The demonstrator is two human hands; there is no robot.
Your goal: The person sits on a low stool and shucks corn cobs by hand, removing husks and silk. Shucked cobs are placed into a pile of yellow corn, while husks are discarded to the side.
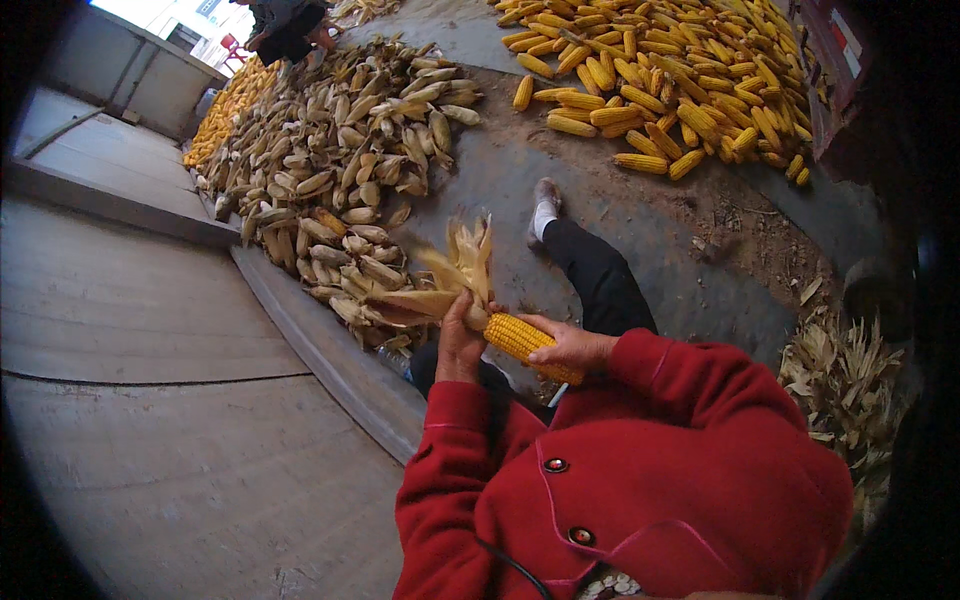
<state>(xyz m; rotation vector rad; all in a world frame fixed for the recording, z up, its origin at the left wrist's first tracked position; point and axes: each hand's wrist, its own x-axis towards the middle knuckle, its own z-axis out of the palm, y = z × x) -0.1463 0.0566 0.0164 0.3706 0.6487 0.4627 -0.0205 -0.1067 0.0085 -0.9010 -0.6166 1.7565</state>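
A yellow ear of corn [516,339] lies bare between my hands, its pale husk leaves [459,262] peeled back and splayed beyond its base. My left hand [461,335] grips the folded husk at the base of the ear. My right hand [570,345] is wrapped around the kernels farther along. Just past my left hand, the near end of a pile of corn ears in their husks [352,157] reaches almost to the husk leaves.
Husked yellow corn [660,82] is heaped at the upper right, beside a red metal object [832,67]. Loose husks [840,390] lie at my right. A metal panel wall [150,300] runs along the left. Another person [289,30] is beyond the unhusked pile.
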